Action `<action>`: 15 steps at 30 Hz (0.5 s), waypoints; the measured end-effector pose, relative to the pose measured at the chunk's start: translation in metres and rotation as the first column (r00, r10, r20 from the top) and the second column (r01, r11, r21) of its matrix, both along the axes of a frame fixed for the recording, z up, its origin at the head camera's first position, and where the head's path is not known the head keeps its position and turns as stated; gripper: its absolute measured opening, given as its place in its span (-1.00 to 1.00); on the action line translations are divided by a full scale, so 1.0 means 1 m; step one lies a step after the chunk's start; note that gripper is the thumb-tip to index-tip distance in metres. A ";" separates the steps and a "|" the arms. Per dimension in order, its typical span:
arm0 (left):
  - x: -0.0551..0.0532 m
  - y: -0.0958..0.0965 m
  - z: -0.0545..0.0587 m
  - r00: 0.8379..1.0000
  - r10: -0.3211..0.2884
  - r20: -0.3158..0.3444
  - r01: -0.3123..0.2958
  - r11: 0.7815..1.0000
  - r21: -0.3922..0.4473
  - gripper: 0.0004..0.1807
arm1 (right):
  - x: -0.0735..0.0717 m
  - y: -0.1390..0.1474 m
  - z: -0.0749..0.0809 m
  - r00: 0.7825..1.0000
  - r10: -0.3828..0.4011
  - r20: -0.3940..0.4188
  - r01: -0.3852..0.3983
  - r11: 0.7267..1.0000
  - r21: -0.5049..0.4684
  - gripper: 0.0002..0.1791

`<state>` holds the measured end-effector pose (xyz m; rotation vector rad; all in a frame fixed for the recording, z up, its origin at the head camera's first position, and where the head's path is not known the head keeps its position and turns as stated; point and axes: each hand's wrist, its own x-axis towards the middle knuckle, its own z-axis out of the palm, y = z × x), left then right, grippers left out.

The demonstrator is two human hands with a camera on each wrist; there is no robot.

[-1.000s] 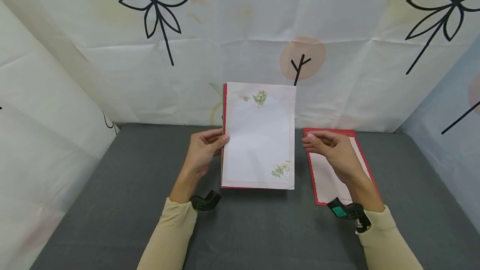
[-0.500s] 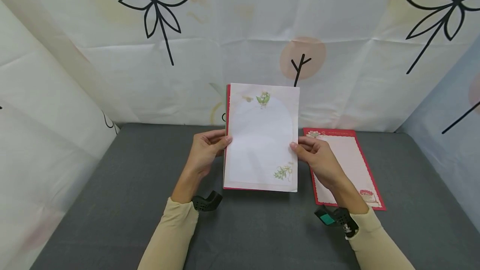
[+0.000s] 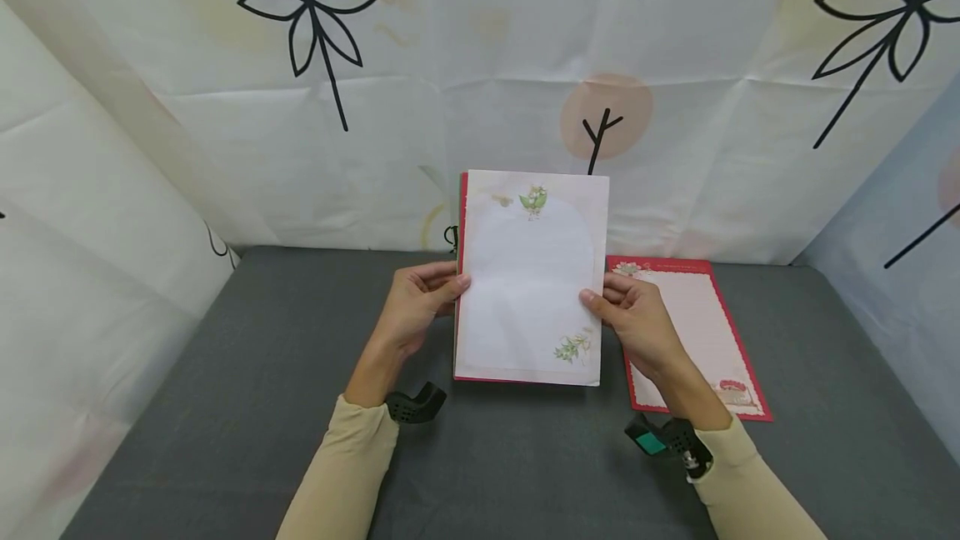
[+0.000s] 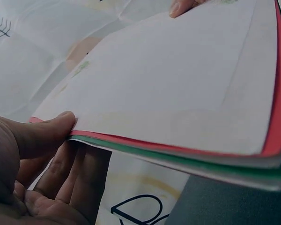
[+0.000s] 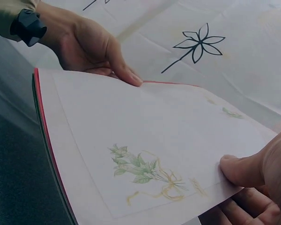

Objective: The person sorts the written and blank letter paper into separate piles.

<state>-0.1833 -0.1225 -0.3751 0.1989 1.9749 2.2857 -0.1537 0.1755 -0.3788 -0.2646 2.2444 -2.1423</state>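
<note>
Taking the red-bordered sheet [image 3: 693, 319] as the landmark: it lies flat on the grey worktop [image 3: 525, 473]. A thin stack of sheets [image 3: 532, 290] is held up off the worktop to the left of the red-bordered sheet, near it as the head view shows.

The left hand [image 3: 412, 307] has its grip on the stack's long edge farther from the red-bordered sheet, thumb on the front and fingers behind. The right hand [image 3: 637, 315] pinches the edge nearer that sheet in the same way and covers part of it in the head view; both grips are narrow, holding the stack.

The stack's front page is white. A green sprig [image 3: 533, 201] is printed near its top edge, and a second, ribbon-tied sprig [image 3: 572, 347] in the bottom corner on the red-bordered sheet's side. Behind that page show a red layer [image 4: 277, 117] and a green layer [image 4: 225, 168].

Past the red-bordered sheet's top edge hangs a pale cloth [image 3: 480, 40] with black leaf outlines. Both wrists wear black devices [image 3: 416, 404], just above cream sleeves [image 3: 337, 473].
</note>
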 end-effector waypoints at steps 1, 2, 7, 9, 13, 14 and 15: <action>0.000 0.000 0.000 1.000 -0.001 -0.012 0.001 1.000 -0.006 -0.65 | 0.000 0.000 0.000 1.000 -0.006 -0.003 0.006 1.000 -0.002 -0.53; 0.000 0.001 0.000 1.000 0.001 -0.027 -0.001 1.000 -0.016 -0.66 | 0.000 0.000 -0.001 1.000 -0.013 -0.006 0.013 1.000 -0.001 -0.53; 0.001 0.003 0.000 0.996 0.021 -0.091 -0.028 0.996 -0.082 -0.69 | 0.000 -0.001 -0.002 0.999 -0.045 -0.024 0.045 0.999 -0.005 -0.55; 0.002 0.004 0.001 0.994 0.033 -0.102 -0.044 0.993 -0.113 -0.69 | 0.000 -0.001 -0.002 0.998 -0.054 -0.034 0.054 0.999 -0.007 -0.57; 0.004 0.006 0.004 0.991 0.049 -0.128 -0.070 0.984 -0.163 -0.69 | 0.000 -0.002 -0.002 0.996 -0.075 -0.053 0.074 0.997 -0.013 -0.59; 0.005 0.006 0.005 0.989 0.052 -0.139 -0.076 0.982 -0.174 -0.69 | 0.000 -0.003 -0.002 0.995 -0.082 -0.057 0.081 0.997 -0.015 -0.59; 0.005 0.007 0.005 0.987 0.054 -0.152 -0.082 0.980 -0.184 -0.69 | 0.001 -0.003 -0.002 0.994 -0.090 -0.060 0.089 0.996 -0.016 -0.60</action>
